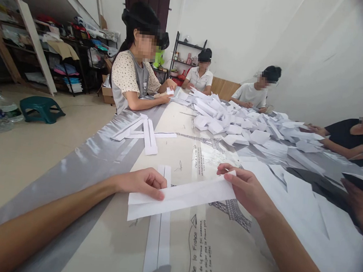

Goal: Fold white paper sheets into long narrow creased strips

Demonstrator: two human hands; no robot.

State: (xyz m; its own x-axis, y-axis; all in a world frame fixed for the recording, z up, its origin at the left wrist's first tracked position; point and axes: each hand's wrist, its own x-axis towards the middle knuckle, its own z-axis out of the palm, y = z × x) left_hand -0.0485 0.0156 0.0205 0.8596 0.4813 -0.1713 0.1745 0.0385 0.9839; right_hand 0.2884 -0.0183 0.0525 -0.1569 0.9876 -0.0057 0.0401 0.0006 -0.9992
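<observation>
Head view: a folded paper strip (179,197) is held just above the table (103,159), close in front of the person. Its long axis is laid across the view from left to right, with the right end raised a little higher and farther away than the left. The open long edges are turned toward the camera, and a crease can be seen running along its length.

The left end is gripped by the left hand (142,182). The fingers (157,193) are curled together and pressed onto the top face near the upper corner, while the thumb is hidden. Most of that end is left sticking out below and beyond the fingertips.

The right end is pinched by the right hand (246,190). Its upper corner is caught between thumb and forefinger, and the remaining fingers are tucked under and behind the paper.

A second strip (159,235) is seen flat on the table beneath, laid lengthwise toward the camera and crossed by the held one. Further strips (146,135) are fanned out beyond it. A pile of folded papers (233,119) is heaped at mid-table, where four other people are seated. Another person's hand (359,206) is glimpsed at the right edge.
</observation>
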